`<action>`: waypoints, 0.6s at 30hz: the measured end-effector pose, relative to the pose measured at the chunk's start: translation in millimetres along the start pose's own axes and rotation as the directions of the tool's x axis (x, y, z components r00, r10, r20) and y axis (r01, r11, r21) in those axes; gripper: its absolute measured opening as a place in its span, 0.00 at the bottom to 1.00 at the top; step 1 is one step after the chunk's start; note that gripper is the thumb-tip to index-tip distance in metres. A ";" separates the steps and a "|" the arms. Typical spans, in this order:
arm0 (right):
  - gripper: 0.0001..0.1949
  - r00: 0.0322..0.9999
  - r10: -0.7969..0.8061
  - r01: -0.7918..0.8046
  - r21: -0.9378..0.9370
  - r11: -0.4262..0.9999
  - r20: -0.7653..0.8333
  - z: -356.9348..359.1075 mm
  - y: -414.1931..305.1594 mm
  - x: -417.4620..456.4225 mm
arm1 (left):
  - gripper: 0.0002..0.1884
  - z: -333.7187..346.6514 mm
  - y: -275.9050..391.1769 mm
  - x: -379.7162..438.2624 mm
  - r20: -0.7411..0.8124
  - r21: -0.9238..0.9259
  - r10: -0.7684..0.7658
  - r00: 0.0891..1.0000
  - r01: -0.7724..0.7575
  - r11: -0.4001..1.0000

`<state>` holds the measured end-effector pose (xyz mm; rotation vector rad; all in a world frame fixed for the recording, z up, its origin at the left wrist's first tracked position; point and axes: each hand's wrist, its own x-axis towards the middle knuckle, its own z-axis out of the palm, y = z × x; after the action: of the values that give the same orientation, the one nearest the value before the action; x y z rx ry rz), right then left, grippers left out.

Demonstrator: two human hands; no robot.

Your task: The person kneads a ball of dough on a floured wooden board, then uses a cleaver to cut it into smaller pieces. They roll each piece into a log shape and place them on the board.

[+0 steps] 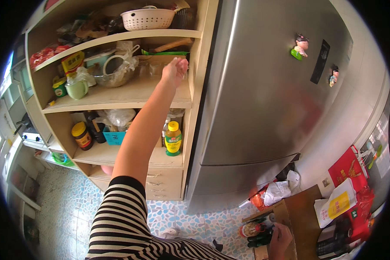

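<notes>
My left hand (175,72) reaches to the right end of a middle shelf (123,97) of the wooden cabinet, its fingers curled; whether it holds something cannot be made out. Clear containers (149,69) stand just left of it, beside a glass bowl (115,76) with plastic wrap. Behind lie a green packet (165,52) and a brown roll-like item (174,45). A yellow-capped bottle (173,139) stands on the shelf below. At the lower right, my right hand (282,234) is at a cardboard box (287,214) with bottles (260,239) inside; its grasp is unclear.
A steel refrigerator (256,81) stands right of the cabinet. A white perforated basket (148,19) rests on the upper shelf. A brown table (304,208) at the right bears bags and a dark appliance. White and orange plastic bags (276,191) lie by the refrigerator's base.
</notes>
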<state>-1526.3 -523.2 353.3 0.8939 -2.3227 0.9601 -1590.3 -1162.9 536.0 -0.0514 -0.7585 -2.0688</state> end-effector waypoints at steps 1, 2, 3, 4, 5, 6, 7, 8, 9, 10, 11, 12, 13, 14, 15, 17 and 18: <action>0.06 1.000 0.019 -0.020 -0.031 0.999 -0.013 1.0 -3.3 2.1 | 0.11 -1.4 -3.5 24.3 -0.002 -0.013 0.020 1.000 -0.020 1.000; 0.09 1.000 0.025 -0.028 -0.167 0.986 -0.018 0.1 -12.3 1.8 | 0.11 -2.3 -6.0 49.1 -0.085 -0.026 0.041 0.996 -0.043 0.999; 0.09 0.996 0.075 -0.083 -0.164 0.983 -0.055 2.4 -21.1 3.6 | 0.12 2.1 -12.0 73.7 -0.161 -0.042 0.053 0.986 -0.061 0.997; 0.09 0.989 0.121 -0.134 -0.156 0.979 -0.089 6.8 -29.1 4.2 | 0.15 -1.4 -15.3 95.9 -0.143 -0.094 0.062 0.988 -0.076 0.993; 0.09 0.979 0.165 -0.182 -0.144 0.973 -0.122 11.8 -35.1 4.5 | 0.16 -0.1 -16.6 121.3 -0.233 -0.121 0.050 0.971 -0.080 0.989; 0.09 0.962 0.259 -0.271 -0.181 0.945 -0.087 13.8 -38.8 2.7 | 0.17 2.9 -19.4 136.6 -0.285 -0.128 0.063 0.957 -0.103 0.986; 0.09 0.935 0.350 -0.354 -0.205 0.913 -0.054 18.1 -40.1 0.8 | 0.18 5.4 -17.2 153.2 -0.332 -0.120 0.089 0.939 -0.136 0.983; 0.10 0.899 0.437 -0.430 -0.229 0.873 -0.023 23.6 -42.9 1.8 | 0.17 1.2 -14.7 171.7 -0.267 -0.149 0.114 0.957 -0.158 0.976; 0.10 0.862 0.507 -0.500 -0.214 0.839 -0.026 30.7 -47.9 3.3 | 0.16 2.3 -12.1 186.2 -0.193 -0.180 0.140 0.971 -0.175 0.968; 0.10 0.820 0.572 -0.565 -0.196 0.801 -0.026 38.4 -53.5 4.7 | 0.16 1.9 -10.5 197.0 -0.120 -0.210 0.170 0.978 -0.192 0.959; 0.10 0.774 0.633 -0.626 -0.174 0.760 -0.022 45.3 -58.1 6.9 | 0.15 5.5 -9.8 206.9 -0.072 -0.272 0.198 0.978 -0.210 0.939; 0.10 0.864 0.500 -0.498 -0.214 0.840 -0.050 50.7 -61.6 9.5 | 0.14 21.4 -13.3 200.6 -0.031 -0.340 0.214 0.976 -0.211 0.916; 0.10 0.933 0.354 -0.357 -0.255 0.899 -0.061 58.6 -64.5 14.0 | 0.13 31.3 -13.2 194.6 0.005 -0.402 0.235 0.972 -0.213 0.891; 0.10 0.979 0.197 -0.204 -0.282 0.937 -0.053 66.7 -68.9 17.7 | 0.12 31.8 -7.5 196.6 -0.136 -0.398 0.198 0.971 -0.237 0.886; 0.10 0.972 0.232 -0.230 -0.289 0.929 -0.029 70.3 -75.5 19.9 | 0.13 42.4 -6.1 169.0 -0.165 -0.377 0.206 0.965 -0.255 0.890; 0.10 0.957 0.289 -0.276 -0.281 0.919 0.007 75.2 -88.0 23.3 | 0.13 46.2 -3.2 150.6 -0.128 -0.322 0.224 0.966 -0.254 0.912; 0.11 0.932 0.362 -0.346 -0.235 0.908 0.029 73.9 -93.8 23.4 | 0.12 50.9 -2.6 129.6 -0.121 -0.279 0.224 0.967 -0.250 0.927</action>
<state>-1487.6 -638.3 361.5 0.4268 -2.6484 0.7838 -1681.2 -1231.1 616.4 -0.2077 -0.3672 -1.9201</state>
